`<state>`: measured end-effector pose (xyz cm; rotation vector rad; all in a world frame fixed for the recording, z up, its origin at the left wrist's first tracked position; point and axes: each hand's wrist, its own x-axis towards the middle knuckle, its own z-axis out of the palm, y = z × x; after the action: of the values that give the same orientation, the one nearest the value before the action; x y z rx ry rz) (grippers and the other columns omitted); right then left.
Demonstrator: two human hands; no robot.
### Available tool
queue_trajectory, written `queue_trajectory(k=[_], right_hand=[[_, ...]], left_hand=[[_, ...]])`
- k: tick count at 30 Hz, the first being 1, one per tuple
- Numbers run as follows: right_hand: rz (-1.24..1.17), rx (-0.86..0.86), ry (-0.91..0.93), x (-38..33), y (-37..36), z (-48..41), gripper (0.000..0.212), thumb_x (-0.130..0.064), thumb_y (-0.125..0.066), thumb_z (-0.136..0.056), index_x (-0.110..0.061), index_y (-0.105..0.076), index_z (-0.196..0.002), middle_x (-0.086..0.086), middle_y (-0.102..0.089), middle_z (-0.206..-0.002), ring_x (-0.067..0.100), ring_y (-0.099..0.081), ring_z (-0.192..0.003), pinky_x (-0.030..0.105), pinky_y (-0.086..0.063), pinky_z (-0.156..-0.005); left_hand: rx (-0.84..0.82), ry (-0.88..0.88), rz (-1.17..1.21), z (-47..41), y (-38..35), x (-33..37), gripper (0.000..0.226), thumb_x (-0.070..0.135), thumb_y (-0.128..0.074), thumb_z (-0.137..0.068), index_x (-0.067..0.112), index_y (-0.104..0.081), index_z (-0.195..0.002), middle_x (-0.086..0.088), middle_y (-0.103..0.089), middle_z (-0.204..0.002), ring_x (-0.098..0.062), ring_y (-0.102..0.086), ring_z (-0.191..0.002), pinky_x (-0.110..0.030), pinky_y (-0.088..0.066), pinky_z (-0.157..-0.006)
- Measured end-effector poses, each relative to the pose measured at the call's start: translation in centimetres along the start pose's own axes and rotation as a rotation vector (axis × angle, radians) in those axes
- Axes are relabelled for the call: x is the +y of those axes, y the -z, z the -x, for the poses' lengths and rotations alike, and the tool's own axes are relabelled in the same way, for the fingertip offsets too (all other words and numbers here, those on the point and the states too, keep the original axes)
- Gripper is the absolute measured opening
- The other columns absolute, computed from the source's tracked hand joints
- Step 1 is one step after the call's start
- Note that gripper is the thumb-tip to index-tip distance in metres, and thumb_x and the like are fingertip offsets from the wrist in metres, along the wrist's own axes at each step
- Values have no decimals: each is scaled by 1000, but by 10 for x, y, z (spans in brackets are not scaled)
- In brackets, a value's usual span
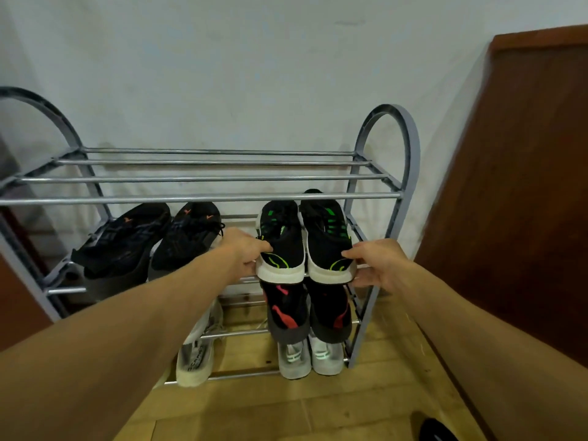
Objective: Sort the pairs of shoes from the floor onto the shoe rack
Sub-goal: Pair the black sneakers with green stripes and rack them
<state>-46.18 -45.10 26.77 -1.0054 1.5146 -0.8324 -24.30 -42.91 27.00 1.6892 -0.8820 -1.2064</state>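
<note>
A grey metal shoe rack (pixel 203 196) stands against the wall, its top shelf bare. On the second shelf at the right sits a pair of black shoes with green marks and white soles: the left one (pixel 281 241) is gripped at the heel by my left hand (pixel 245 254), the right one (pixel 327 241) by my right hand (pixel 377 262). A black pair with orange marks (pixel 152 238) lies on the same shelf at the left. Below, a black and red pair (pixel 307 310) rests on the third shelf. White shoes (pixel 310 358) stand on the bottom shelf.
Another white shoe (pixel 197 351) leans at the lower left of the rack. A brown wooden door (pixel 515 202) stands close on the right. A dark object (pixel 431 429) lies on the wooden floor at the bottom right.
</note>
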Motion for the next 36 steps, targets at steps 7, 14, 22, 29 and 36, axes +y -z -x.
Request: queue_trajectory(k=[7, 14, 22, 29, 36], right_hand=[[-5, 143, 22, 19, 0, -11, 34, -13, -71, -85, -9, -65, -118, 17, -68, -112, 36, -69, -92, 42, -59, -68], [48, 44, 72, 24, 9, 33, 30, -4, -64, -88, -3, -63, -118, 12, -63, -106, 31, -64, -98, 40, -58, -78], [466, -75, 114, 58, 70, 113, 25, -13, -58, -94, -10, -65, -118, 13, -68, -109, 29, -66, -102, 32, -59, -75], [704, -128, -37, 135, 139, 168, 32, -19, -55, -95, -7, -63, -124, 3, -63, -98, 17, -63, -85, 34, -55, -86], [690, -140, -269, 234, 182, 179, 22, -15, -54, -94, -1, -64, -107, 18, -65, -105, 29, -65, -95, 37, -53, -81]], left_hand=[[-29, -87, -228, 4, 9, -11, 37, 25, -64, -90, -8, -66, -106, -21, -67, -99, -26, -60, -84, -39, -54, -84], [9, -205, -318, 57, -3, -6, 13, 21, -58, -89, 8, -61, -86, -4, -50, -72, -19, -47, -68, -30, -38, -70], [-248, -263, -451, 154, -62, -32, 10, 18, -57, -88, 14, -53, -80, -9, -43, -72, -21, -40, -68, -28, -34, -65], [-557, -277, -707, 222, -132, -93, 12, 20, -59, -87, 18, -58, -76, -4, -55, -85, -16, -50, -76, -28, -39, -65], [-776, -178, -832, 259, -165, -166, 23, 25, -60, -90, 14, -69, -108, 4, -63, -117, -10, -56, -106, -21, -43, -85]])
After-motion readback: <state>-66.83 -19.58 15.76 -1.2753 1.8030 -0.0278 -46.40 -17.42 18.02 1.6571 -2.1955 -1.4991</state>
